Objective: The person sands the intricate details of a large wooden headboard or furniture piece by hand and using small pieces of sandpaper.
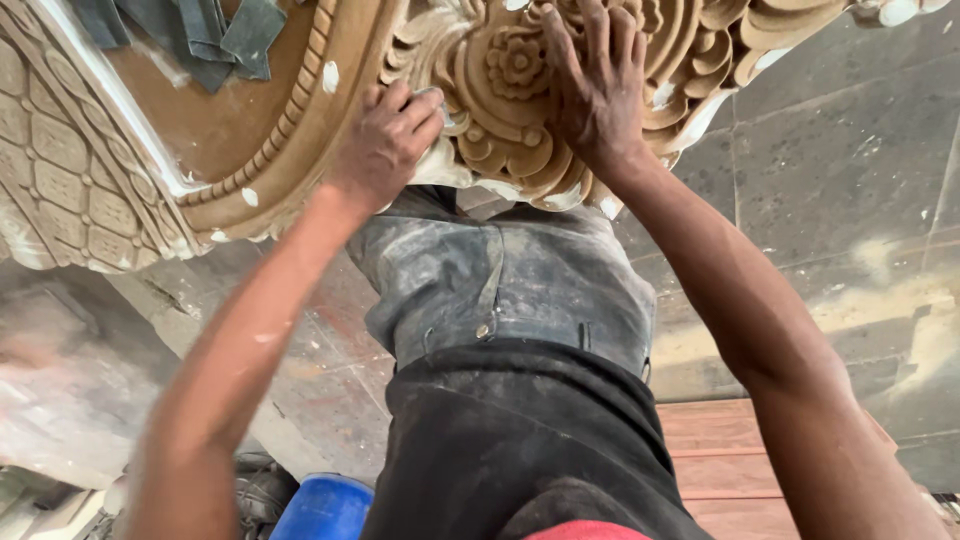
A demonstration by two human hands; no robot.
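My left hand [385, 145] presses a small pale pad [432, 100], likely sandpaper, against the carved wooden panel [500, 90], grip clamped on it beside the carved flower [517, 60]. My right hand [598, 90] lies flat on the scrollwork, fingers apart, holding nothing. I judge I'm mid-smoothing; next calls for working the pad into the grooves. One panel, one pad, one grey cloth [200, 35], one blue container [325, 510].

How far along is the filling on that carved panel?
Done: white filler patches dot the carved wooden panel along its beaded border. In hand: the left hand presses a pale lump against the floral carving; the right hand rests flat on it. Left: patches look unsmoothed.
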